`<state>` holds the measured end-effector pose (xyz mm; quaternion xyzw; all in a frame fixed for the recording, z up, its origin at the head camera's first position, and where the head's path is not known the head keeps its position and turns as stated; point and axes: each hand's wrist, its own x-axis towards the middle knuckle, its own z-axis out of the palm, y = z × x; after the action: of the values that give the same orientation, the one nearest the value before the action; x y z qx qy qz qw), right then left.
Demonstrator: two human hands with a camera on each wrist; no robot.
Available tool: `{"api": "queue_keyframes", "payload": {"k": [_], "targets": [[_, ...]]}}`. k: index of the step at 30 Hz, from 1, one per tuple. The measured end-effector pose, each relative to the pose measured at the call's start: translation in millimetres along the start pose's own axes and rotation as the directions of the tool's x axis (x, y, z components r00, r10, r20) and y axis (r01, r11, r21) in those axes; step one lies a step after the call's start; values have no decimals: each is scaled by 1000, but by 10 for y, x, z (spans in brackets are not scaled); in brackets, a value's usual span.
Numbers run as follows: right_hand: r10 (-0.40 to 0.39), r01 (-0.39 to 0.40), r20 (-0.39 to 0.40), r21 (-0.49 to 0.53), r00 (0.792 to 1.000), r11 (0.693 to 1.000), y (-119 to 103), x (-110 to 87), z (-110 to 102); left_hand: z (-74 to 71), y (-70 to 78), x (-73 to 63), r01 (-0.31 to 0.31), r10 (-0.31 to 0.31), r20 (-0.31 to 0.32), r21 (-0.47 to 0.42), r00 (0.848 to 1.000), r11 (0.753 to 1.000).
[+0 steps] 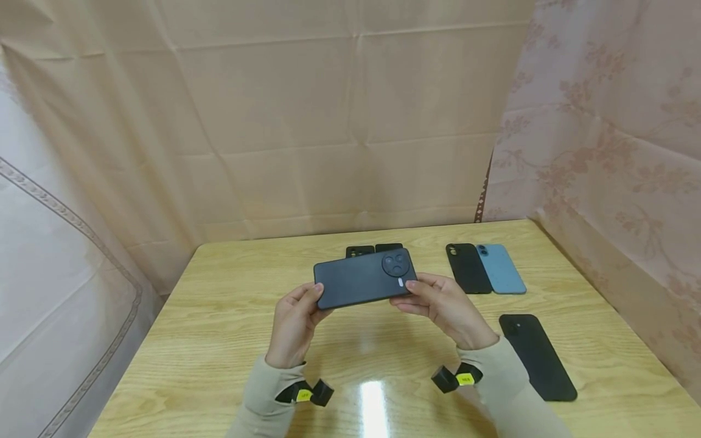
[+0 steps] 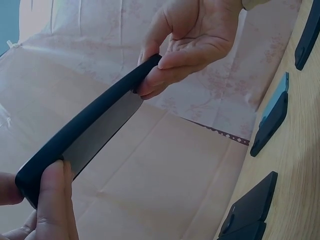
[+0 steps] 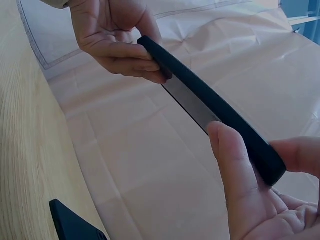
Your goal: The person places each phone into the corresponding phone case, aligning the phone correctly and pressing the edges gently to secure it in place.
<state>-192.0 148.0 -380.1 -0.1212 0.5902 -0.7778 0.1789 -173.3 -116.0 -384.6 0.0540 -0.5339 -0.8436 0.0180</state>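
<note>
A dark smartphone point(image 1: 353, 281) is held up above the table, its back with a round camera bump turned towards the head camera. My left hand point(image 1: 296, 325) pinches its left end, thumb on the back and fingers underneath. The right hand point(image 1: 446, 310) grips the other end the same way, with the thumb just below the camera bump. In the left wrist view the phone point(image 2: 92, 117) appears edge-on, with a grey, shiny front face. From the right wrist the phone point(image 3: 225, 110) also shows its dark edge and part of that face.
Behind the held phone, two dark phone-shaped pieces point(image 1: 389, 247) lie partly hidden on the wooden table point(image 1: 219, 340). To the right, a black phone case point(image 1: 470, 271) lies beside a light blue phone point(image 1: 502, 271). Nearer, a black phone-shaped piece point(image 1: 539, 359) lies by the right forearm. Curtains hang around the table.
</note>
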Motion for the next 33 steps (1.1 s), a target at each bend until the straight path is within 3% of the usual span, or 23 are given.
{"api": "queue_keyframes", "payload": {"k": [20,28,33], "targets": [[3,11,-79,182,997,983,111,60,83,14,-27,-25,9,-9,19,-4,1000,1000],[15,21,-170,212,985,977,154,91,175,46,-35,-31,11,-11,9,12,1000,1000],[-1,45,-171,257,985,965,211,99,267,63,-52,-41,6,-6,13,-3,1000,1000]]}}
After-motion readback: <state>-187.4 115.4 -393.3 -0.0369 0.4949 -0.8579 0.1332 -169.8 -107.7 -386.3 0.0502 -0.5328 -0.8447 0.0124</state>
